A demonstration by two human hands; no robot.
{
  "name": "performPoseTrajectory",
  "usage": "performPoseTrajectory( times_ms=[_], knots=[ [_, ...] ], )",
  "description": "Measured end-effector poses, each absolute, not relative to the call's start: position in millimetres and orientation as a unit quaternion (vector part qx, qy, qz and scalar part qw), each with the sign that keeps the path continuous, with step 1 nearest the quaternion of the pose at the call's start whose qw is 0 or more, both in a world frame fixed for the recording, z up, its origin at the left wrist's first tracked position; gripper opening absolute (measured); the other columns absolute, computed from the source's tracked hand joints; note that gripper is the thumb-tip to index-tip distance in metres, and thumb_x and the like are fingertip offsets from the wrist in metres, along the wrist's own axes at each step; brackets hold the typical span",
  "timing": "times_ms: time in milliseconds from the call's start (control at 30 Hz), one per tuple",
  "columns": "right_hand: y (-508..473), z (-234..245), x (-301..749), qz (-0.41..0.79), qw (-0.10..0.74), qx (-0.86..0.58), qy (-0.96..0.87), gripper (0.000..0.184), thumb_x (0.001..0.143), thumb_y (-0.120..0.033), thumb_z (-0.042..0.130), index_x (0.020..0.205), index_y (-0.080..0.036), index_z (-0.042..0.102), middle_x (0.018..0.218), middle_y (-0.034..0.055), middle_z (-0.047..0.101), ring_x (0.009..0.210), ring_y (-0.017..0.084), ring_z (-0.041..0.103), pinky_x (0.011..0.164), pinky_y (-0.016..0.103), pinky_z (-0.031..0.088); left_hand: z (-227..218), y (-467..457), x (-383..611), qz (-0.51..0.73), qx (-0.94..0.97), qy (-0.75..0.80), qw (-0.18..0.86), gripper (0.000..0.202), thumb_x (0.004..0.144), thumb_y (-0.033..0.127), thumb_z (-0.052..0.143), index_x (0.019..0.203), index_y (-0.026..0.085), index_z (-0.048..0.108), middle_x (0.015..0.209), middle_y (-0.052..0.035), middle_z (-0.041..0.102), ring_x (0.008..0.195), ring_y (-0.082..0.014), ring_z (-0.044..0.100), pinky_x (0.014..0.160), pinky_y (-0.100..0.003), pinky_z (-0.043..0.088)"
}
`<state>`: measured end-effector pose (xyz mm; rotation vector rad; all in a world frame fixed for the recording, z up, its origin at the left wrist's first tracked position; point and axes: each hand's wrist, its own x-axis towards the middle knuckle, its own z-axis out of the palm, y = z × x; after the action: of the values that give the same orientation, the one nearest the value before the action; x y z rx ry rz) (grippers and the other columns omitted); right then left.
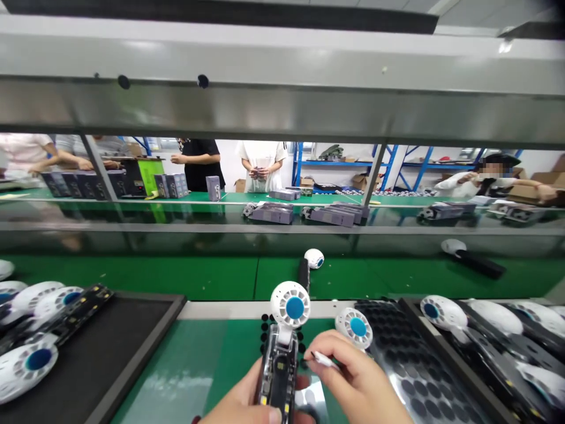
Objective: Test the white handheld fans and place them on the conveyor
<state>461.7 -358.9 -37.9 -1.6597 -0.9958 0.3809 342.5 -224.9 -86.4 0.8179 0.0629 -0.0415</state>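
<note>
My left hand (241, 403) grips a small handheld fan (282, 347) by its open black handle, whose circuit board shows. The fan's white round head with a blue centre points away from me. My right hand (357, 383) sits just right of the handle and pinches a thin white tool (324, 359), its tip close to the handle's right side. A second white fan head (355, 327) lies right behind my right hand, on a black sheet of round pads (406, 359).
A black tray (110, 353) at left holds several fans (30, 362). More fans (444, 312) lie on trays at right. A finished fan (309, 265) rests on the green belt ahead. Several people stand beyond at a far table with grey boxes (273, 213).
</note>
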Motion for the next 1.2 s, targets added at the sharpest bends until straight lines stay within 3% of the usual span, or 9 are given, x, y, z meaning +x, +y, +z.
performPoseTrajectory(
  times_ms=[133, 233, 400, 1067, 1200],
  knots=[
    [-357.3, -42.2, 448.4, 0.183, 0.505, -0.726, -0.43, 0.019, 0.075, -0.014, 0.046, 0.076, -0.025, 0.061, 0.078, -0.0012, 0.061, 0.075, 0.014, 0.058, 0.066, 0.021, 0.044, -99.7, -226.2, 346.4, -0.036, 0.429, -0.001, 0.902, 0.067, 0.061, 0.025, 0.073, 0.118, 0.023, 0.038, 0.08, -0.0075, 0.068, 0.068, -0.0147, 0.063, 0.056, -0.02, 0.036],
    [-356.8, -47.4, 444.9, 0.15, 0.488, -0.748, -0.425, 0.024, 0.072, -0.015, 0.05, 0.091, -0.027, 0.06, 0.085, -0.0013, 0.064, 0.078, 0.015, 0.059, 0.069, 0.022, 0.045, -96.5, -229.9, 344.3, -0.046, 0.425, 0.019, 0.904, 0.084, 0.059, 0.031, 0.074, 0.125, 0.02, 0.023, 0.076, -0.0074, 0.068, 0.067, -0.0139, 0.061, 0.057, -0.021, 0.037],
    [-356.0, -50.7, 444.4, 0.08, 0.448, -0.746, -0.486, 0.019, 0.075, -0.014, 0.044, 0.073, -0.025, 0.058, 0.074, -0.0019, 0.062, 0.072, 0.014, 0.058, 0.063, 0.022, 0.044, -84.2, -234.9, 338.6, -0.048, 0.461, 0.041, 0.885, 0.073, 0.058, 0.036, 0.073, 0.117, 0.019, 0.033, 0.078, -0.0069, 0.065, 0.071, -0.0155, 0.06, 0.065, -0.026, 0.036],
    [-359.1, -54.0, 439.0, 0.086, 0.391, -0.781, -0.479, 0.017, 0.076, -0.016, 0.042, 0.072, -0.027, 0.055, 0.071, -0.0023, 0.062, 0.065, 0.015, 0.059, 0.054, 0.024, 0.044, -89.1, -235.0, 339.8, -0.053, 0.437, -0.008, 0.898, 0.058, 0.065, 0.027, 0.069, 0.115, 0.024, 0.04, 0.086, -0.0064, 0.064, 0.08, -0.0194, 0.06, 0.069, -0.031, 0.04],
    [-359.4, -55.6, 438.0, 0.071, 0.381, -0.779, -0.493, 0.018, 0.075, -0.015, 0.042, 0.073, -0.027, 0.054, 0.074, -0.0016, 0.06, 0.069, 0.017, 0.059, 0.055, 0.026, 0.045, -78.1, -237.1, 339.1, -0.048, 0.458, 0.017, 0.888, 0.057, 0.064, 0.03, 0.069, 0.114, 0.025, 0.042, 0.079, -0.0035, 0.063, 0.076, -0.0194, 0.06, 0.068, -0.032, 0.04]
  ],
)
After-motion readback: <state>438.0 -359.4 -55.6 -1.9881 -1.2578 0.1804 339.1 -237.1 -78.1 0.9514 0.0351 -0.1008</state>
